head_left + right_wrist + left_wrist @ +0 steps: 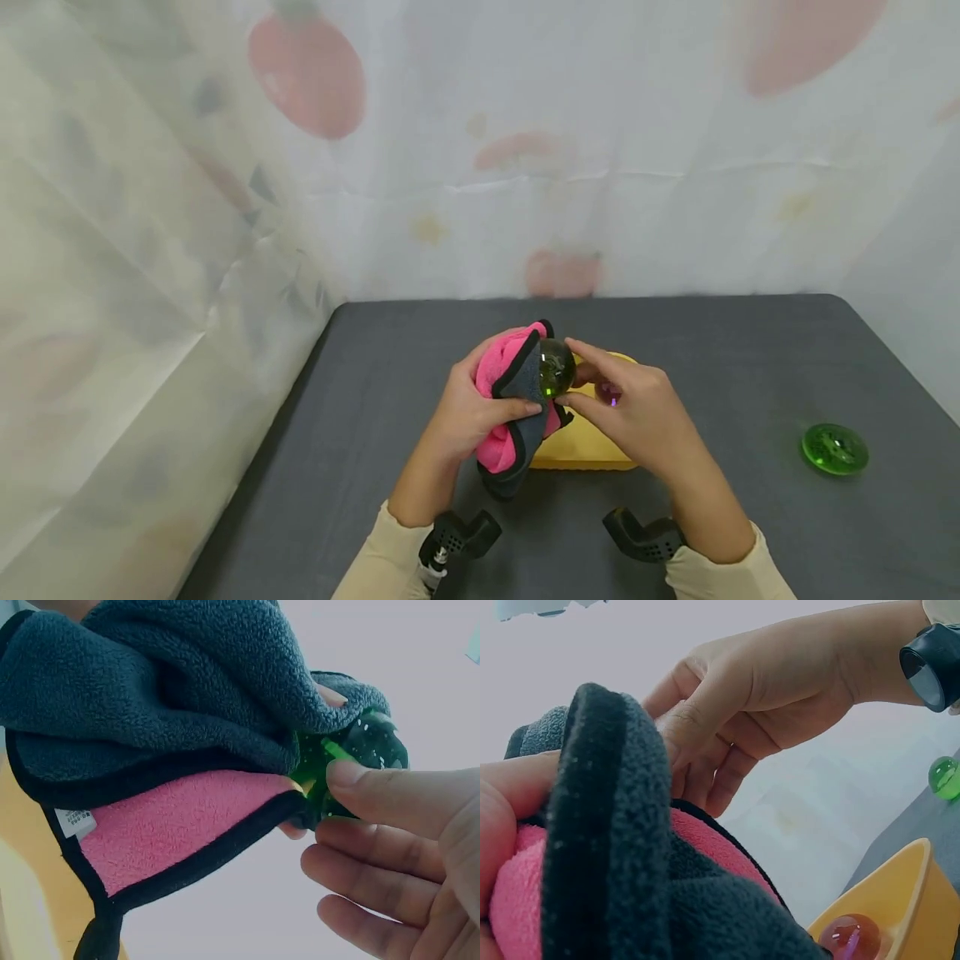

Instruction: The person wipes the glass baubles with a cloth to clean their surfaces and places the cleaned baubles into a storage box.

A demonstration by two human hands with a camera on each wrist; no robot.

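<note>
A green ball (557, 367) is pinched by the right hand (637, 412) and best turned slowly inside the cloth (512, 392) gripped by the left hand (468, 412), above a yellow bowl (581, 446)

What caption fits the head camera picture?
Left hand holds a pink and grey cloth against a green ball pinched by the right hand.

Cream long sleeves, bare left hand (468, 412) and right hand (637, 412), black camera mount on each wrist
</note>
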